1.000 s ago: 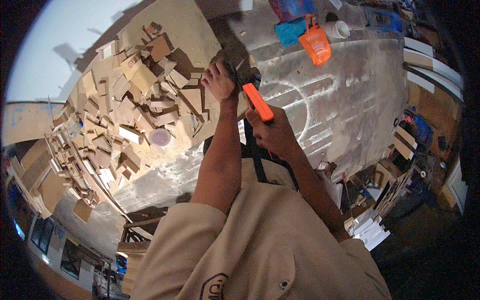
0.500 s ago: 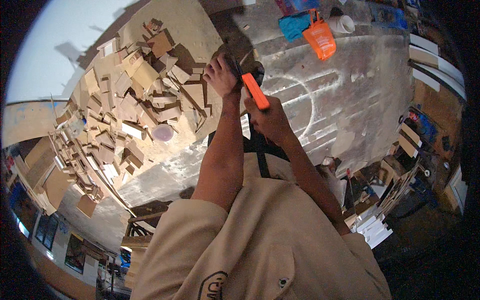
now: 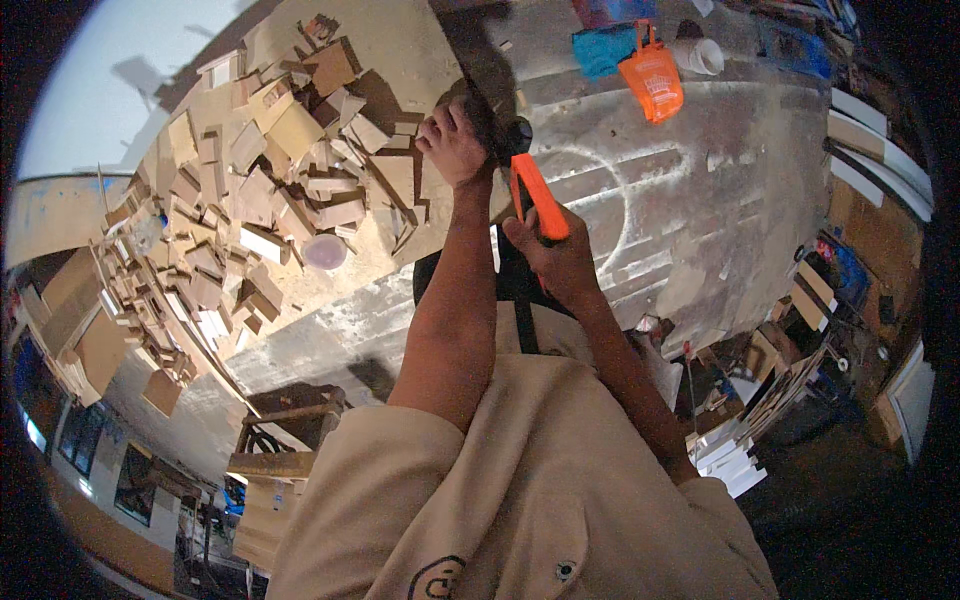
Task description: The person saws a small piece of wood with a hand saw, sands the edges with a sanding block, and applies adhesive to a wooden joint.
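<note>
My right hand (image 3: 562,258) is closed around the orange loop handle of what looks like a handsaw (image 3: 540,196). Its front part runs away from me into dark shadow, so the blade is hard to make out. My left hand (image 3: 455,148) lies at the right edge of the worktable (image 3: 400,40), fingers apart and pointing left. What lies under its palm is too dark to tell. Just left of that hand are loose wood offcuts (image 3: 392,180). A dark round object (image 3: 520,135) shows beyond the handle.
Heaped wood scraps (image 3: 255,195) cover much of the table, with a round pinkish lid (image 3: 325,252) at their near side. On the concrete floor (image 3: 700,200) stand an orange bag (image 3: 652,85) and a white bucket (image 3: 703,57). Stacked wood strips (image 3: 745,440) lie at the right.
My right hand has drawn the orange handle slightly toward me and to the right, and more of its loop shows. My left hand keeps its place at the table edge. The view has shifted a little.
</note>
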The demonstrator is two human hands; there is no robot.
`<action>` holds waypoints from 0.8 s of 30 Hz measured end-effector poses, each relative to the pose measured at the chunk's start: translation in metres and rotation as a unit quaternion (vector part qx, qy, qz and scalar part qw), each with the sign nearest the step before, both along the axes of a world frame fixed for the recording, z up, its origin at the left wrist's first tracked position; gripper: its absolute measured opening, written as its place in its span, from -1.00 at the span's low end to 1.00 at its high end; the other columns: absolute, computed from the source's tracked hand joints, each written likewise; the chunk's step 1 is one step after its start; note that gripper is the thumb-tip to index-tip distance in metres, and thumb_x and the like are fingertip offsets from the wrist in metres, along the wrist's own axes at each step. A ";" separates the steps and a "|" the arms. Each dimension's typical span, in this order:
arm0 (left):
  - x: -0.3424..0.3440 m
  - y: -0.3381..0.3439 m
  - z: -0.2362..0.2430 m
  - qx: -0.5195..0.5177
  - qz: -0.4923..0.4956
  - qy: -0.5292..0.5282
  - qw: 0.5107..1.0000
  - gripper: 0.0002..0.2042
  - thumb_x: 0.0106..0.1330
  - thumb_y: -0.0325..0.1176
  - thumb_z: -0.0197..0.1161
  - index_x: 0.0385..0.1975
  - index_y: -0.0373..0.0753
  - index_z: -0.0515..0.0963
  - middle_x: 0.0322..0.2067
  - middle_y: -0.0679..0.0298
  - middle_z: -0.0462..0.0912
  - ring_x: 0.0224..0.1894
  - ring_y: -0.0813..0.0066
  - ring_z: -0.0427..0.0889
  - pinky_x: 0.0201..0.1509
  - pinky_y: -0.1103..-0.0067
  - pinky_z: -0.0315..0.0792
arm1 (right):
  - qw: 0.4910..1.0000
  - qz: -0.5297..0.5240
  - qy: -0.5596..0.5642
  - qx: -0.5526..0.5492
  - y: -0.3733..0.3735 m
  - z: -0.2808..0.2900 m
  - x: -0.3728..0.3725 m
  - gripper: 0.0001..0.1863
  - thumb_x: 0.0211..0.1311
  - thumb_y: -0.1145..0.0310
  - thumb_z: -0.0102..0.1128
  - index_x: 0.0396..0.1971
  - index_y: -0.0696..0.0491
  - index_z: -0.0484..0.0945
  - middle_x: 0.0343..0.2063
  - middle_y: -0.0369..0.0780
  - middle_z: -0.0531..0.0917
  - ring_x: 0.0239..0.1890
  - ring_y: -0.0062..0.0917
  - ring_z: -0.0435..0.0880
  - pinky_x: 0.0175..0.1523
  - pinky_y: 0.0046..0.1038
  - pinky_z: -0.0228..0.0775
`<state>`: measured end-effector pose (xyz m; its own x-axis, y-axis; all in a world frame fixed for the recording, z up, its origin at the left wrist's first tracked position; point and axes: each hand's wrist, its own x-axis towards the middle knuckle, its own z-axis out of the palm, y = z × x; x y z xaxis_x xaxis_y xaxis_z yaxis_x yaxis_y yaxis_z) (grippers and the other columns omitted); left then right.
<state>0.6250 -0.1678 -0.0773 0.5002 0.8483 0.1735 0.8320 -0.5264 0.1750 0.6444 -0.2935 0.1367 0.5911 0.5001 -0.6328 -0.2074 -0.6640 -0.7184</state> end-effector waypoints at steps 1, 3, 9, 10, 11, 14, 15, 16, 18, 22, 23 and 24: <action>0.002 -0.001 0.002 -0.005 -0.002 -0.009 1.000 -0.67 0.20 -0.18 0.14 -0.05 -0.09 0.43 -0.08 0.25 0.48 -0.01 0.13 0.43 -0.01 0.20 0.27 | 0.999 0.015 -0.048 -0.007 0.001 0.002 0.000 -0.70 0.22 0.20 0.36 -0.45 0.10 0.48 -0.58 -0.32 0.50 -0.54 -0.63 0.46 -0.39 -0.51 0.34; 0.000 -0.001 0.008 -0.027 -0.004 -0.007 1.000 -0.68 0.22 -0.23 0.10 -0.03 -0.10 0.43 -0.11 0.23 0.46 0.01 0.12 0.41 0.03 0.19 0.24 | 0.996 0.021 -0.089 -0.011 0.004 0.001 -0.003 -0.71 0.18 0.24 0.39 -0.41 0.14 0.51 -0.54 -0.24 0.57 -0.49 -0.53 0.53 -0.32 -0.43 0.40; -0.003 -0.001 0.011 -0.033 -0.007 -0.027 0.999 -0.68 0.23 -0.23 0.08 0.00 -0.06 0.43 -0.11 0.22 0.46 0.02 0.12 0.41 0.02 0.19 0.25 | 0.997 -0.004 -0.075 -0.014 0.008 -0.012 -0.001 -0.70 0.29 0.20 0.28 -0.38 0.17 0.53 -0.55 -0.22 0.54 -0.49 -0.50 0.49 -0.32 -0.42 0.36; -0.003 -0.001 0.011 -0.033 -0.010 -0.028 0.999 -0.68 0.23 -0.22 0.08 0.00 -0.05 0.43 -0.11 0.23 0.46 0.01 0.12 0.41 0.02 0.20 0.26 | 0.997 -0.009 -0.071 -0.004 0.010 -0.010 0.002 -0.69 0.33 0.20 0.25 -0.43 0.17 0.50 -0.60 -0.31 0.46 -0.51 -0.62 0.39 -0.37 -0.48 0.29; -0.004 0.000 0.011 -0.032 -0.012 -0.029 0.999 -0.68 0.24 -0.22 0.08 0.00 -0.05 0.44 -0.11 0.23 0.46 0.01 0.12 0.41 0.01 0.20 0.27 | 0.998 -0.015 -0.066 0.005 0.012 -0.008 0.004 -0.66 0.36 0.21 0.21 -0.48 0.17 0.48 -0.66 -0.39 0.39 -0.53 -0.74 0.30 -0.42 -0.54 0.21; -0.005 0.003 0.007 -0.003 -0.020 -0.024 0.999 -0.69 0.25 -0.21 0.09 -0.02 -0.03 0.44 -0.11 0.26 0.47 -0.01 0.14 0.43 -0.01 0.21 0.29 | 0.993 0.004 -0.108 0.051 0.018 -0.017 -0.003 -0.64 0.39 0.20 0.17 -0.48 0.19 0.51 -0.65 -0.37 0.43 -0.55 -0.73 0.32 -0.43 -0.51 0.22; -0.004 0.002 0.006 -0.005 -0.017 -0.017 1.000 -0.69 0.25 -0.21 0.09 -0.01 -0.03 0.44 -0.11 0.27 0.48 -0.01 0.15 0.43 -0.01 0.21 0.29 | 0.994 0.004 -0.101 0.050 0.017 -0.016 -0.003 -0.64 0.39 0.19 0.16 -0.48 0.20 0.51 -0.65 -0.37 0.44 -0.55 -0.72 0.32 -0.44 -0.50 0.23; -0.004 0.001 0.006 -0.008 -0.013 -0.008 1.000 -0.69 0.25 -0.21 0.09 -0.01 -0.02 0.44 -0.10 0.28 0.48 -0.01 0.17 0.44 -0.02 0.22 0.29 | 0.995 0.004 -0.092 0.049 0.020 -0.010 -0.002 -0.63 0.40 0.19 0.16 -0.48 0.20 0.52 -0.66 -0.37 0.45 -0.56 -0.72 0.33 -0.44 -0.50 0.23; -0.004 -0.001 0.005 -0.011 -0.003 0.007 1.000 -0.69 0.25 -0.21 0.09 -0.01 -0.02 0.44 -0.10 0.31 0.48 -0.02 0.20 0.44 -0.03 0.22 0.29 | 0.995 0.011 -0.084 0.046 0.023 -0.004 0.001 -0.63 0.40 0.18 0.16 -0.48 0.20 0.52 -0.66 -0.36 0.46 -0.56 -0.72 0.33 -0.44 -0.49 0.24; 0.000 -0.004 0.009 -0.001 0.007 0.008 1.000 -0.70 0.25 -0.21 0.08 -0.01 -0.02 0.44 -0.10 0.35 0.48 -0.02 0.27 0.45 -0.04 0.23 0.28 | 0.996 0.006 -0.078 0.049 0.021 -0.005 0.003 -0.63 0.41 0.17 0.15 -0.47 0.19 0.54 -0.67 -0.36 0.45 -0.57 -0.71 0.34 -0.45 -0.49 0.23; 0.000 -0.004 0.011 0.004 0.005 0.004 1.000 -0.70 0.26 -0.21 0.08 -0.01 -0.02 0.44 -0.10 0.36 0.48 -0.02 0.29 0.45 -0.05 0.23 0.28 | 0.996 -0.003 -0.072 0.052 0.020 -0.007 0.002 -0.63 0.41 0.17 0.15 -0.47 0.19 0.54 -0.67 -0.37 0.45 -0.57 -0.71 0.34 -0.46 -0.49 0.23; 0.000 -0.004 0.013 -0.001 0.003 0.018 1.000 -0.69 0.25 -0.20 0.09 0.00 -0.01 0.44 -0.10 0.36 0.48 -0.01 0.29 0.45 -0.05 0.23 0.28 | 0.996 0.003 -0.081 0.045 0.019 -0.008 0.001 -0.63 0.41 0.16 0.14 -0.47 0.18 0.53 -0.68 -0.37 0.44 -0.57 -0.72 0.34 -0.46 -0.50 0.23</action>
